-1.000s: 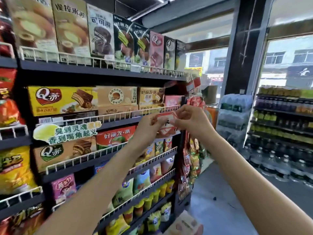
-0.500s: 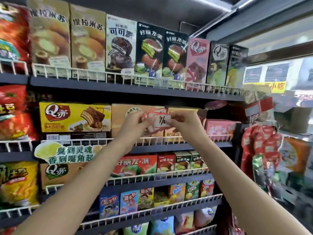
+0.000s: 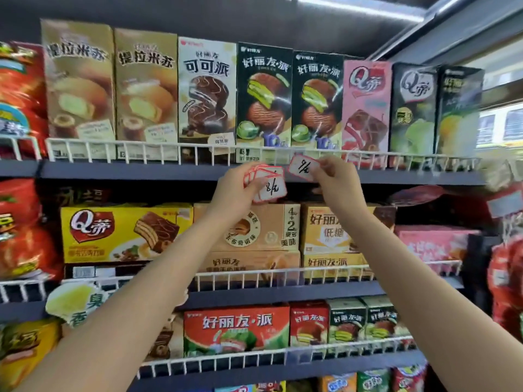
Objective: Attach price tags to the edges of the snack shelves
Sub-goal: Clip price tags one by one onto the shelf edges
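So, going left to right across the middle of the frame: the left hand (image 3: 236, 188) is curled around a small fanned stack of red-bordered price tags (image 3: 267, 183), the front one showing a handwritten number I can't quite read. Just to the right of it, the right hand (image 3: 336, 179) pinches a single price tag (image 3: 303, 167) by its right edge, tilted a bit, right up against the dark front edge of the top shelf (image 3: 127, 171), just under the white wire rail (image 3: 141, 149).

What's changed: half a second ago both hands were down lower, together on the stack in front of the brown boxes on the second shelf, and a second ago they were working off toward the end of the aisle. Now one tag has been peeled off the bunch and lifted up to the top shelf, and the view has tilted up with it.

My read is that the picking part is done and this is the actual sticking step. The tag sits below the green-filled pie boxes (image 3: 317, 100) in the upper middle, so I'd guess that's the product it belongs to. Can't tell if it's touching the shelf edge yet or just hovering in front. Plenty of tags are left in the stack.
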A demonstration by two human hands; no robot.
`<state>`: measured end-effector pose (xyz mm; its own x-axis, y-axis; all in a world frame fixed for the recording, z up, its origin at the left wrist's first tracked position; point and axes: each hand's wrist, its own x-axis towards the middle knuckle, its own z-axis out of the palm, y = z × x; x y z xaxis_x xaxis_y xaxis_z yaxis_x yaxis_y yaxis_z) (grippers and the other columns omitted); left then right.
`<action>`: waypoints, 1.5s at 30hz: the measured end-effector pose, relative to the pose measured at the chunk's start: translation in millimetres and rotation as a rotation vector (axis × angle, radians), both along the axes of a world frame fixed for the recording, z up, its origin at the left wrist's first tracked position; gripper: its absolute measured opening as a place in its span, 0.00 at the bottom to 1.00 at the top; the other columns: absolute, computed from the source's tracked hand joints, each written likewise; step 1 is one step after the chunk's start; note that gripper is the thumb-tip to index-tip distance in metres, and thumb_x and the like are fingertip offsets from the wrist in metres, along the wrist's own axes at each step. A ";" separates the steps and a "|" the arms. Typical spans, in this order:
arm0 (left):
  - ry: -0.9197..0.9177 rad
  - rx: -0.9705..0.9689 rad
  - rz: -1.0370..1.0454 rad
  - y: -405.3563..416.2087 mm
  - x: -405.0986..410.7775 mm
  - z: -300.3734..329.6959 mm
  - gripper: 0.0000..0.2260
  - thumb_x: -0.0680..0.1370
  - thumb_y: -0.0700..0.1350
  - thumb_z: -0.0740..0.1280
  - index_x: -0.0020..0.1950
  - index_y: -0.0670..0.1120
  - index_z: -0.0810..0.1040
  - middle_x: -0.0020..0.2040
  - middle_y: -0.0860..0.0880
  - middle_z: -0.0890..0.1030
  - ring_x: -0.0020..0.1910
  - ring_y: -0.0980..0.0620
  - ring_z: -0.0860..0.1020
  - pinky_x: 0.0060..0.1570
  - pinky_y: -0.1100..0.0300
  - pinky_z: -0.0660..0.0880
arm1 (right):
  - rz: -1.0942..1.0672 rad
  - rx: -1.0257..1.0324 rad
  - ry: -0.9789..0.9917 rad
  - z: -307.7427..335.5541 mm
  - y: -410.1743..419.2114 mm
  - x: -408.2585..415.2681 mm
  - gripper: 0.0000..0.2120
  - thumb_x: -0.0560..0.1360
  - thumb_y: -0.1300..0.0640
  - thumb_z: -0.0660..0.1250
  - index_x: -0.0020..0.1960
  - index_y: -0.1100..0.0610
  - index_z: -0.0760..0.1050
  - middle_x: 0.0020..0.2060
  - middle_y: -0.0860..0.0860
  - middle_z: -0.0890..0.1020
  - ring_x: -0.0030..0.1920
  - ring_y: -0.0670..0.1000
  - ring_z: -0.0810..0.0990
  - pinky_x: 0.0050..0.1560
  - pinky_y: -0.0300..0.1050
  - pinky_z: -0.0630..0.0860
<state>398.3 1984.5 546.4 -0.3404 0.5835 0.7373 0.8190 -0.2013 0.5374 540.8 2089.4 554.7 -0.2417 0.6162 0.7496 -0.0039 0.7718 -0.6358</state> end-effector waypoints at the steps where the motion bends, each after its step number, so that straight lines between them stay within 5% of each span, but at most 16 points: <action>1: -0.003 -0.006 -0.002 4.3 1.8 4.2 0.16 0.78 0.47 0.64 0.67 0.48 0.72 0.59 0.48 0.79 0.59 0.50 0.77 0.59 0.54 0.73 | -0.025 0.020 0.022 4.1 6.7 0.5 0.06 0.79 0.59 0.59 0.51 0.59 0.75 0.46 0.54 0.81 0.44 0.53 0.79 0.45 0.50 0.79; 5: 0.017 -0.028 0.003 21.5 7.1 14.3 0.19 0.78 0.45 0.64 0.70 0.47 0.69 0.65 0.47 0.76 0.64 0.50 0.74 0.64 0.57 0.69 | -0.050 0.142 0.046 18.4 24.3 1.5 0.07 0.79 0.60 0.57 0.47 0.62 0.72 0.38 0.51 0.76 0.40 0.51 0.72 0.37 0.42 0.67; 9: 0.030 -0.072 0.006 31.0 14.2 20.9 0.23 0.79 0.45 0.64 0.73 0.45 0.63 0.70 0.48 0.70 0.68 0.53 0.68 0.59 0.68 0.60 | -0.059 0.235 -0.009 30.9 34.8 -2.0 0.08 0.80 0.59 0.57 0.43 0.61 0.69 0.33 0.49 0.73 0.33 0.46 0.68 0.30 0.32 0.63; 14: -0.001 -0.104 0.006 37.8 19.4 25.0 0.26 0.79 0.44 0.64 0.74 0.42 0.60 0.71 0.47 0.70 0.64 0.57 0.69 0.53 0.74 0.62 | -0.053 0.285 -0.058 37.3 45.7 -8.8 0.07 0.80 0.60 0.57 0.42 0.57 0.67 0.30 0.45 0.70 0.32 0.44 0.67 0.30 0.38 0.61; 18: -0.059 -0.130 -0.018 42.8 20.1 25.5 0.27 0.78 0.44 0.65 0.75 0.42 0.59 0.70 0.46 0.70 0.66 0.50 0.72 0.66 0.61 0.66 | -0.038 0.300 -0.062 39.3 51.6 -10.7 0.07 0.80 0.59 0.57 0.43 0.58 0.68 0.35 0.51 0.75 0.36 0.51 0.71 0.32 0.42 0.63; 22: -0.176 -0.113 -0.114 45.0 24.3 23.4 0.28 0.78 0.42 0.65 0.75 0.42 0.58 0.65 0.46 0.75 0.59 0.47 0.78 0.61 0.47 0.75 | -0.041 0.310 -0.074 42.5 55.4 -11.2 0.07 0.79 0.59 0.58 0.48 0.61 0.72 0.44 0.57 0.81 0.45 0.55 0.77 0.39 0.46 0.70; 28: -0.213 -0.088 -0.195 48.3 25.8 15.9 0.30 0.78 0.40 0.64 0.76 0.45 0.54 0.58 0.47 0.79 0.49 0.48 0.82 0.55 0.49 0.78 | -0.015 0.342 -0.088 50.8 59.0 -9.2 0.06 0.78 0.58 0.62 0.49 0.60 0.75 0.48 0.56 0.83 0.48 0.53 0.80 0.46 0.50 0.77; 31: -0.171 -0.093 -0.188 48.9 21.5 12.1 0.32 0.77 0.42 0.65 0.77 0.48 0.53 0.61 0.50 0.78 0.55 0.48 0.80 0.60 0.48 0.75 | -0.009 0.353 -0.083 49.9 62.4 -10.6 0.08 0.77 0.57 0.63 0.49 0.61 0.77 0.45 0.55 0.83 0.46 0.52 0.80 0.40 0.43 0.74; 36: -0.066 -0.147 -0.127 38.1 9.0 5.8 0.29 0.77 0.44 0.67 0.74 0.58 0.58 0.55 0.45 0.82 0.46 0.53 0.83 0.51 0.60 0.76 | -0.017 0.407 -0.021 52.2 62.6 -16.3 0.11 0.79 0.56 0.60 0.47 0.61 0.79 0.41 0.54 0.81 0.39 0.49 0.73 0.34 0.36 0.65; 40: -0.003 -0.192 -0.099 36.8 1.3 7.5 0.28 0.77 0.45 0.67 0.71 0.64 0.59 0.56 0.45 0.81 0.45 0.51 0.83 0.53 0.48 0.78 | -0.047 0.508 -0.017 55.6 65.2 -20.2 0.09 0.77 0.59 0.63 0.53 0.60 0.80 0.45 0.52 0.81 0.45 0.47 0.74 0.42 0.36 0.67; 45: 0.046 -0.202 -0.069 39.0 -1.4 6.4 0.29 0.77 0.45 0.67 0.71 0.64 0.57 0.55 0.45 0.81 0.41 0.52 0.83 0.50 0.46 0.78 | -0.028 0.548 0.056 61.6 66.9 -21.0 0.05 0.74 0.61 0.67 0.47 0.57 0.81 0.39 0.45 0.79 0.40 0.44 0.75 0.39 0.27 0.68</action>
<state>396.9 2023.5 552.8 -0.2632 0.7419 0.6167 0.8314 -0.1499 0.5351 519.7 2156.3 616.4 -0.1810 0.1376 0.9738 -0.0010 0.9901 -0.1401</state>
